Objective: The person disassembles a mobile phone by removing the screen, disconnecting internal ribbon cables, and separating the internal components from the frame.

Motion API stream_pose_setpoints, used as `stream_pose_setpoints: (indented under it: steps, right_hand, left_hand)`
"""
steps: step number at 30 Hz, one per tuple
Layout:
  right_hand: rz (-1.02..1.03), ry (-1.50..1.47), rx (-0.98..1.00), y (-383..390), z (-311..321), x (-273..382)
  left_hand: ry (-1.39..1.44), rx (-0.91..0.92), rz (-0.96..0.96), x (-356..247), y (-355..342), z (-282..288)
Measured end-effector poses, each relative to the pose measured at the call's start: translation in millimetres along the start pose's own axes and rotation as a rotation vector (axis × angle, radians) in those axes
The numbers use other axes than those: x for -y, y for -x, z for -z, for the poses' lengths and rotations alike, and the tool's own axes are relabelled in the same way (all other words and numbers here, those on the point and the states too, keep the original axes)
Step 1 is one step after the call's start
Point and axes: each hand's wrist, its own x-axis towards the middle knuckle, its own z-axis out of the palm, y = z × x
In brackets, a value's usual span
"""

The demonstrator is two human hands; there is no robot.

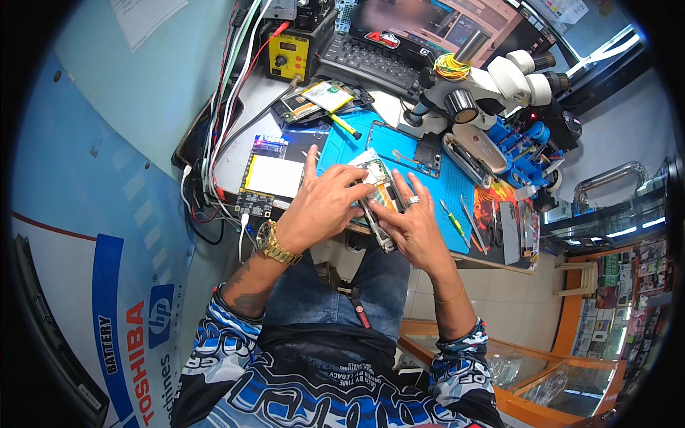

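An opened smartphone (385, 191), its inner board and an orange flex strip exposed, lies tilted at the near edge of the blue work mat (342, 148). My left hand (317, 202), with a gold watch above it, reaches over the phone's left side. Its thumb and some fingers press together on the phone, while one finger sticks up and away. My right hand (419, 227), wearing a ring, grips the phone's right side, thumb across its lower part. Whether a small part sits under the left fingertips is hidden. Beyond the phone lies a black phone frame (410, 148).
A white battery-like block on a circuit board (273, 176) sits left, cables beside it. Behind are a yellow screwdriver (345, 126), a yellow soldering station (289, 57) and a keyboard (371, 63). A microscope (471, 93) stands back right; tweezers (473, 222) and scissors lie right.
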Motion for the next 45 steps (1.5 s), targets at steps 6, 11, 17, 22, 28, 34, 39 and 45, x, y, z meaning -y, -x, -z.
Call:
stream_pose_setpoints:
  steps: [6,11,17,22,28,34,39,45]
  right_hand:
    - [-0.031,-0.007,0.051,5,2,0]
    - [-0.048,-0.006,0.064,0,7,2]
    - [-0.017,-0.031,0.089,-4,13,4]
    - [0.011,-0.014,0.043,0,16,11]
    - [-0.031,-0.104,0.016,13,14,12]
    - [-0.09,-0.137,-0.052,30,15,29]
    - [-0.217,-0.079,-0.218,35,8,54]
    - [-0.204,0.023,-0.235,33,-9,52]
  left_hand:
    - [-0.057,-0.019,-0.035,0,1,-5]
    - [-0.047,-0.02,-0.032,-2,0,-3]
    - [-0.039,0.011,-0.018,0,-3,1]
    - [-0.05,0.014,-0.019,0,-3,1]
    - [-0.028,0.021,-0.014,-1,-2,1]
    - [-0.047,0.024,-0.028,1,-4,3]
    - [-0.015,-0.002,-0.051,0,-3,1]
    - [-0.031,-0.149,-0.053,-9,4,1]
